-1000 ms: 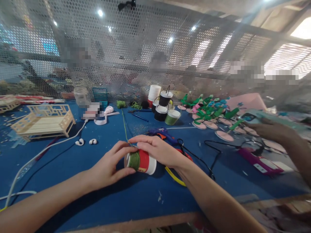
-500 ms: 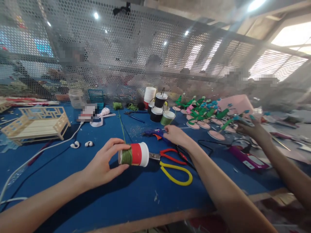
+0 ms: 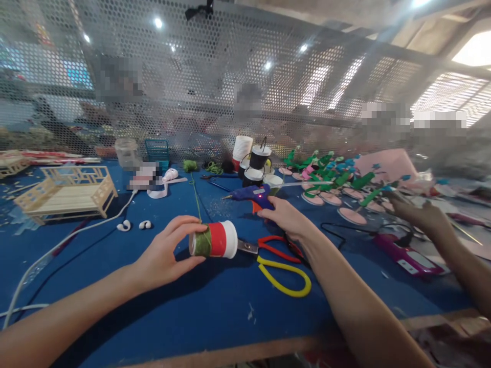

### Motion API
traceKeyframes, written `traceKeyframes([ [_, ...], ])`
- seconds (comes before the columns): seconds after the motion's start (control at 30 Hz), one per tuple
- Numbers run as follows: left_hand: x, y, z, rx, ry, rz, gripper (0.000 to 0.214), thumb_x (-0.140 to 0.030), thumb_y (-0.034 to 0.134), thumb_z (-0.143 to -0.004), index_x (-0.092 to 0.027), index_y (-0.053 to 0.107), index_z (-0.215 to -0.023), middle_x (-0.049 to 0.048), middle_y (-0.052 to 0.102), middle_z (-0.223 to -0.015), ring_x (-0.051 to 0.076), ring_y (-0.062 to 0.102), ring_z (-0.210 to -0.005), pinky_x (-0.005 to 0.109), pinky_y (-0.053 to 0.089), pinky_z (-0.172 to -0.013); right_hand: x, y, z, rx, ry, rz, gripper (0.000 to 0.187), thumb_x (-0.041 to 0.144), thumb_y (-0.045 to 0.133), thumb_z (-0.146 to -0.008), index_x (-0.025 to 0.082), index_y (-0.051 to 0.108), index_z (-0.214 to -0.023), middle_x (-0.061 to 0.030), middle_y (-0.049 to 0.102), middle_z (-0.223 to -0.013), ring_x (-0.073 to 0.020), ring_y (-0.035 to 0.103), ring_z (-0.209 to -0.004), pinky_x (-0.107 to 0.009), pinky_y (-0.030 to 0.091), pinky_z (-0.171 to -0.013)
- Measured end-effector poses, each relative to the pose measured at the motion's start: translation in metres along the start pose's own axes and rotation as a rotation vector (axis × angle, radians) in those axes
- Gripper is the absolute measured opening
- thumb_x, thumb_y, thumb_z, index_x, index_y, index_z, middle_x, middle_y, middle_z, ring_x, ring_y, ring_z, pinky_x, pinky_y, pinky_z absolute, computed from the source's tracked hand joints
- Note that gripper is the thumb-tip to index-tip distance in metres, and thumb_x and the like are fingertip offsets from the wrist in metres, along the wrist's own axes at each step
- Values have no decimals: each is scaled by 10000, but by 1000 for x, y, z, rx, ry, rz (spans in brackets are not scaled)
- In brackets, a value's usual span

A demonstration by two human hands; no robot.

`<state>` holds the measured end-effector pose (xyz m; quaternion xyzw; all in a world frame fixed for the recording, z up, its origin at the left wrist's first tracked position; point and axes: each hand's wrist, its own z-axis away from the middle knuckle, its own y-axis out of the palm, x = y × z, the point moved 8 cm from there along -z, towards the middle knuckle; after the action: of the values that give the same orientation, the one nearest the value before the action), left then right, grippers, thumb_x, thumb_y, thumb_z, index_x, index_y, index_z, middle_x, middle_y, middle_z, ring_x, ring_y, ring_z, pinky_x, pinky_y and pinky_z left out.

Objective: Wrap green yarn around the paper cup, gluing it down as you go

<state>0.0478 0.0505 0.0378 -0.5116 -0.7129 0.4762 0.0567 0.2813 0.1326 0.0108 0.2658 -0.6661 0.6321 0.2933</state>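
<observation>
My left hand point(image 3: 169, 250) holds a paper cup point(image 3: 220, 239) on its side, fingers at its base end. The cup is red with a white rim, and green yarn is wrapped round the base part. A strand of that yarn point(image 3: 196, 197) runs back to a small green ball point(image 3: 190, 165). In my right hand point(image 3: 286, 217) is a blue glue gun point(image 3: 249, 193) with an orange trigger and a lit red light, its nozzle pointing left. Scissors point(image 3: 284, 276) with one red and one yellow handle lie beside the cup's rim, their blades partly hidden behind it.
Yarn-wrapped black cups point(image 3: 253, 176) and a stack of white cups point(image 3: 243, 149) stand at the back. Green flower pieces on pink discs point(image 3: 352, 215) fill the right. A purple power strip point(image 3: 406, 255), another person's hand point(image 3: 422, 214), a wooden miniature bed point(image 3: 65, 197) and earbuds point(image 3: 144, 225) are nearby.
My right hand has lifted the glue gun off the table, and its nozzle now points left above the scissors. My left hand still holds the cup in nearly the same place.
</observation>
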Motion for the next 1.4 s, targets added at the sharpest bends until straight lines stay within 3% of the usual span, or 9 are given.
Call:
traceKeyframes([
  [0.13, 4, 0, 0, 14, -1, -26, 353, -194, 552, -808, -201, 438, -1142, 101, 477, -1160, 220, 490, -1093, 392, 447, -927, 27, 5, 19, 108, -113, -338, 230, 346, 616, -674, 151, 539, -767, -2, 605, -638, -109, 535, -509, -235, 457, -479],
  [0.23, 6, 1, 0, 29, -6, -38, 344, -179, 541, -816, -204, 432, -1141, 101, 471, -1171, 220, 491, -1097, 395, 451, -924, 40, 9, 35, 164, -132, -423, 273, 368, 653, -645, 157, 537, -774, 4, 603, -594, -105, 526, -464, -229, 448, -435],
  [0.4, 8, 2, -1, 25, -16, -18, 335, -137, 521, -818, -213, 428, -1130, 101, 456, -1190, 223, 485, -1108, 408, 457, -917, 47, 13, 52, 176, -111, -318, 203, 341, 612, -686, 141, 576, -677, 34, 519, -432, -82, 463, -375, -206, 400, -388],
  [0.6, 10, 0, -1, -4, -12, -5, 327, -124, 514, -823, -216, 434, -1126, 104, 444, -1198, 224, 481, -1110, 415, 450, -925, 53, 17, 58, 164, -169, -244, 165, 304, 602, -679, 184, 531, -591, 57, 490, -409, -85, 428, -358, -205, 355, -348],
  [0.8, 11, 2, -1, -8, -1, -15, 314, -124, 510, -829, -215, 439, -1121, 105, 451, -1191, 224, 482, -1105, 410, 451, -923, 56, 18, 59, 141, -173, -149, 259, 293, 576, -677, 207, 432, -480, 67, 433, -372, -83, 376, -348, -222, 333, -369],
  [1.1, 11, 3, -1, 9, 3, -6, 324, -151, 520, -837, -210, 430, -1142, 109, 445, -1187, 225, 477, -1110, 407, 448, -926, 57, 17, 60, 116, -202, -92, 246, 281, 564, -686, 212, 429, -493, 62, 446, -380, -94, 401, -360, -226, 343, -376],
  [1.4, 13, 0, -2, -9, -22, 30, 348, -171, 545, -825, -227, 437, -1151, 97, 467, -1173, 228, 478, -1105, 430, 442, -933, 60, 15, 64, 118, -267, -71, 159, 305, 567, -710, 195, 545, -598, 60, 462, -407, -115, 441, -404, -233, 374, -415],
])
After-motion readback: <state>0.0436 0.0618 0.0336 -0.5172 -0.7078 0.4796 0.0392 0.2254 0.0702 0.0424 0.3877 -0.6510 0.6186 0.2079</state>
